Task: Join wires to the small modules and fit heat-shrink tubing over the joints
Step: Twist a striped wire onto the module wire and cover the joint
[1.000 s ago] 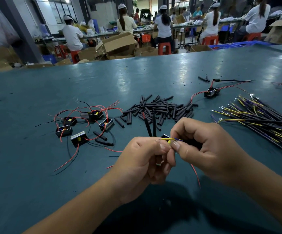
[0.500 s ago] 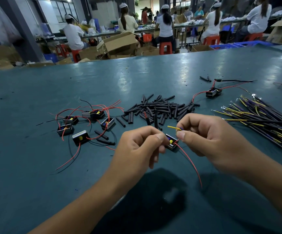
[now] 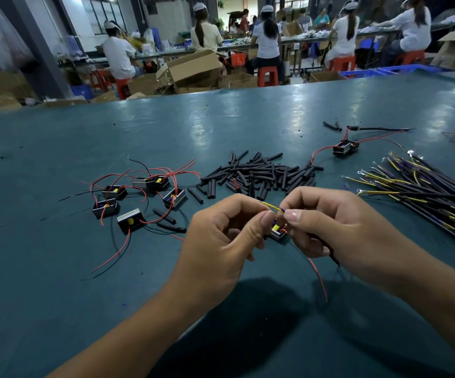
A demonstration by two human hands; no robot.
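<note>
Above the teal table [image 3: 57, 282], my left hand [image 3: 220, 236] and my right hand [image 3: 329, 227] meet fingertip to fingertip. Between them sits a small black module [image 3: 278, 233] with a yellow part; a red lead [image 3: 319, 279] hangs from it. Both thumbs and forefingers pinch a yellow wire [image 3: 272, 206] just above the module. A pile of black heat-shrink tubes [image 3: 259, 175] lies beyond the hands. Several modules with red leads [image 3: 139, 197] lie to the left. A bundle of yellow and dark wires [image 3: 425, 192] lies to the right.
One more module with red and black leads [image 3: 344, 148] sits at the back right, with two loose tubes [image 3: 332, 125] behind it. Beyond the table's far edge are cardboard boxes [image 3: 193, 69], red stools and seated workers at benches.
The hands have drawn closer together and the view has shifted slightly. The yellow wire now spans both fingertips above the module, which has turned so its yellow part shows.
</note>
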